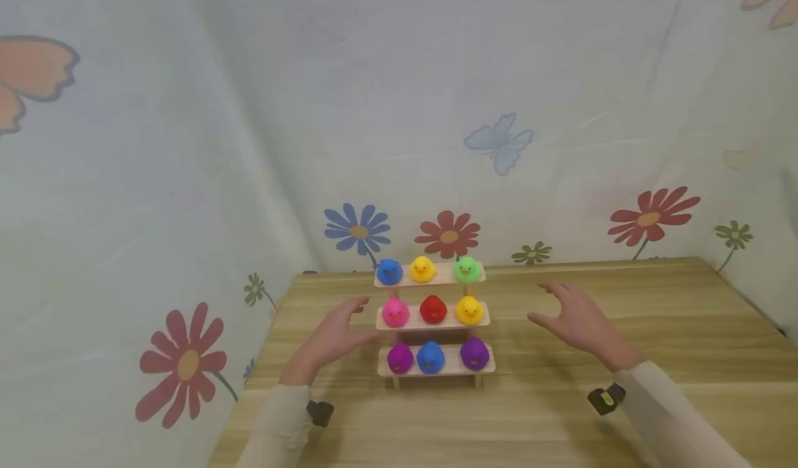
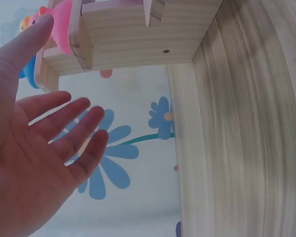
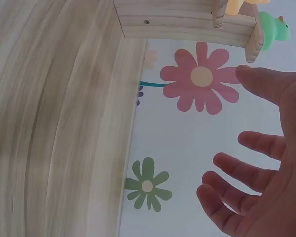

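Note:
A three-tier wooden stand [image 1: 451, 367] on the table carries several rubber ducks in rows. On its top tier are a blue duck [image 1: 389, 272], a yellow duck [image 1: 422, 269] and a green duck [image 1: 467, 270]. The middle tier bears a pink duck [image 1: 395, 312], a red duck [image 1: 433, 309] and another yellow duck [image 1: 470, 310]. Below sit a magenta duck [image 1: 400, 358], a second blue duck [image 1: 430, 357] and a purple duck [image 1: 475, 354]. My left hand [image 1: 332, 333] is held beside the stand's left side, empty, fingers relaxed. My right hand [image 1: 576, 319], also empty, hovers farther off to the right.
The wood-grain table [image 1: 530, 426] runs back to a pale cloth backdrop [image 1: 399, 108] printed with flowers and butterflies. Another stretch of the cloth hangs along the table's left edge. Dark wrist devices [image 1: 605, 399] sit at both cuffs.

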A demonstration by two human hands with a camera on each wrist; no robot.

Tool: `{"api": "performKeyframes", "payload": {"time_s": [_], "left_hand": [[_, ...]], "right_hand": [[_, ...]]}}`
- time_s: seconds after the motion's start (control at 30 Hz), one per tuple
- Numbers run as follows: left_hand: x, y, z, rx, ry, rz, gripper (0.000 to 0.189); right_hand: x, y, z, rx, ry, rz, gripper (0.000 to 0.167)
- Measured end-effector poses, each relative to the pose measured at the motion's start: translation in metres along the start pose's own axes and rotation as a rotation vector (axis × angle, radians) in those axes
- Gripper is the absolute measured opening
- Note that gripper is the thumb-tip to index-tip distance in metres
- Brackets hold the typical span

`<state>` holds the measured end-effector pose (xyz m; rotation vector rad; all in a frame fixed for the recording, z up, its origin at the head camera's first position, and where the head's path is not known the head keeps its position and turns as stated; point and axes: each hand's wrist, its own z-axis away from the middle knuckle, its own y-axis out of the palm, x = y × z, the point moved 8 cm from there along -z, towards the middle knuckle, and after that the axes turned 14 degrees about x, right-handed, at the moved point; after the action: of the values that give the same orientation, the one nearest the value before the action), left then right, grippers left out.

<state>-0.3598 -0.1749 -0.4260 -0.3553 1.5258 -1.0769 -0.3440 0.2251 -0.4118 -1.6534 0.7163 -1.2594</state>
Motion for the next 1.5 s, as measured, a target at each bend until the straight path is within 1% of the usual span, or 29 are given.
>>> {"api": "performKeyframes", "payload": {"time_s": [0.07,0.17,0.33,0.5,0.83,0.97,1.13,1.3,1.37,1.5], "left_hand": [[-0.002,0.003,-0.004,0.016,0.021,0.063,0.081],[-0.005,0.008,-0.010,0.048,0.035,0.117,0.081],[-0.009,0.011,-0.015,0.069,0.051,0.134,0.075],[-0.008,0.010,-0.016,0.072,0.048,0.155,0.069],[-0.004,0.010,-0.020,0.071,0.060,0.149,0.063],[-0.003,0.011,-0.021,0.080,0.050,0.153,0.059],[-0.005,0.011,-0.021,0.104,0.038,0.140,0.061],[-0.008,0.010,-0.022,0.123,0.035,0.110,0.059],[-0.009,0.010,-0.022,0.124,0.037,0.104,0.058],[-0.011,0.010,-0.022,0.124,0.040,0.101,0.057]], "right_hand": [[0.002,0.000,-0.002,-0.001,-0.016,-0.011,0.072],[0.007,0.000,-0.003,0.001,-0.039,-0.023,0.069],[0.019,-0.002,-0.006,0.004,-0.072,-0.035,0.067],[0.028,-0.004,-0.011,-0.003,-0.099,-0.051,0.065],[0.050,-0.009,-0.023,0.011,-0.141,-0.085,0.064],[0.061,-0.014,-0.029,-0.011,-0.160,-0.100,0.061],[0.075,-0.020,-0.041,-0.034,-0.181,-0.122,0.056],[0.092,-0.021,-0.052,-0.010,-0.210,-0.164,0.055],[0.098,-0.022,-0.056,-0.008,-0.228,-0.164,0.054],[0.105,-0.022,-0.065,-0.029,-0.244,-0.141,0.054]]}}
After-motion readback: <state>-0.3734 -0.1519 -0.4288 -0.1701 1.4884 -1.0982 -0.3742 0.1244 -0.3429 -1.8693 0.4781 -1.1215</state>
